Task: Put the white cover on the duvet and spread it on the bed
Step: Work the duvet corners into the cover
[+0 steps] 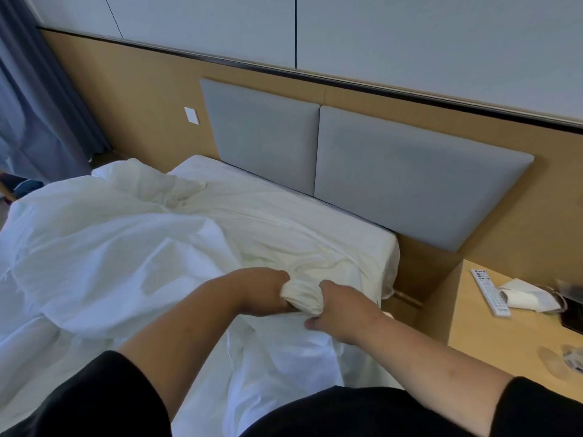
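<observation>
Now bunched duvet (302, 296) corner, prob., btwn both gripping hands.

the fingertips of both hands are buried in the bunched cream duvet (302, 297); objects at the right edge are blurred.
</observation>
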The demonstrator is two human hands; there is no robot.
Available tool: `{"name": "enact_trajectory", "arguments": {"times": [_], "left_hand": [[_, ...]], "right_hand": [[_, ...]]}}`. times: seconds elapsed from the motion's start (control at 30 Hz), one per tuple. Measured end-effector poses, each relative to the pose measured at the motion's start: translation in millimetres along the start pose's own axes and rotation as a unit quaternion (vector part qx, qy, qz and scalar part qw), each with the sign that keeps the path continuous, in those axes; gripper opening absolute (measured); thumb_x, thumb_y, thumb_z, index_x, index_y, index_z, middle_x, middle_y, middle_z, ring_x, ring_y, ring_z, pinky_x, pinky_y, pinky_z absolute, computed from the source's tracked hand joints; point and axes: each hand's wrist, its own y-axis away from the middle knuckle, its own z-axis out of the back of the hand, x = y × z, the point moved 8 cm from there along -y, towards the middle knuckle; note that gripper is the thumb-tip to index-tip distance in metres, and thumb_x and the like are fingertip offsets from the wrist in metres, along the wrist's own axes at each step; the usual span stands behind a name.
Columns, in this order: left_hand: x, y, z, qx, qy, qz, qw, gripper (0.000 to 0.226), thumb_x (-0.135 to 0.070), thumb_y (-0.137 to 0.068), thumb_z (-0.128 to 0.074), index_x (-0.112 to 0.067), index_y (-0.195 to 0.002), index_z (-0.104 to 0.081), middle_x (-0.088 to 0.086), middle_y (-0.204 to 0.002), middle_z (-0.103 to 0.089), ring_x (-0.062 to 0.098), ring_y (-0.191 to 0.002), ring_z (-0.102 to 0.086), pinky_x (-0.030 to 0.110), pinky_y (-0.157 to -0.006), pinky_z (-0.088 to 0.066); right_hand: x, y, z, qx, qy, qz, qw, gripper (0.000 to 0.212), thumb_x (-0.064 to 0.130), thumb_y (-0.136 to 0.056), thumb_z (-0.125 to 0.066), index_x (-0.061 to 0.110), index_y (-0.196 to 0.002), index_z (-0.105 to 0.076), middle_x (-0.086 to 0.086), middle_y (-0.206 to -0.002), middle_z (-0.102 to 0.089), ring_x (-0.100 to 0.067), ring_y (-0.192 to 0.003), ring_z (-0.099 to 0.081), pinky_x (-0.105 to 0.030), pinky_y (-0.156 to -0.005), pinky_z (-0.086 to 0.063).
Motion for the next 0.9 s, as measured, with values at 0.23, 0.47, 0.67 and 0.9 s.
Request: {"name": "enact_trajectory", "arguments": {"times": [0.23,0.47,0.67,0.9], "left_hand": [[8,-22,8,-0.088,-0.189,0.034,0.978,0.02,-0.029,-0.089,-0.061,-0.024,-0.109,-0.063,0.001,-0.11,-0.061,0.02,-0.094,-0.057,0.036,-0.084,-0.052],[25,-24,-17,-0.062,0.002,0.006,0.998,0.02,-0.032,-0.096,-0.051,-0.022,-0.112,-0.057,0.0,-0.115,-0.066,0.021,-0.105,-0.061,0.033,-0.088,-0.048],[19,-12,-3,0.077,-0.141,0.086,0.983,0.062,-0.062,-0.078,-0.071,-0.015,-0.117,-0.061,0.004,-0.116,-0.065,0.021,-0.096,-0.06,0.031,-0.082,-0.046],[19,-15,1,-0.131,0.01,-0.038,0.991,0.025,-0.017,-0.092,-0.054,-0.022,-0.117,-0.058,-0.005,-0.106,-0.063,0.017,-0.099,-0.059,0.029,-0.087,-0.043]], "right_hand": [[0,-20,9,-0.034,-0.093,-0.007,0.995,0.022,0.022,-0.092,-0.051,0.017,-0.102,-0.07,-0.003,-0.104,-0.072,-0.024,-0.099,-0.066,-0.035,-0.086,-0.054],[-2,11,-13,0.106,-0.217,-0.023,0.97,0.053,0.047,-0.077,-0.078,0.021,-0.12,-0.06,0.002,-0.117,-0.068,-0.018,-0.108,-0.065,-0.039,-0.099,-0.051],[3,-13,15,-0.109,0.104,0.008,0.989,0.02,0.025,-0.091,-0.046,0.023,-0.095,-0.066,0.002,-0.093,-0.068,-0.024,-0.087,-0.064,-0.033,-0.07,-0.049],[20,13,-29,0.185,-0.467,0.006,0.864,0.051,0.039,-0.075,-0.079,0.017,-0.119,-0.068,-0.009,-0.115,-0.073,-0.027,-0.111,-0.068,-0.042,-0.1,-0.053]]}}
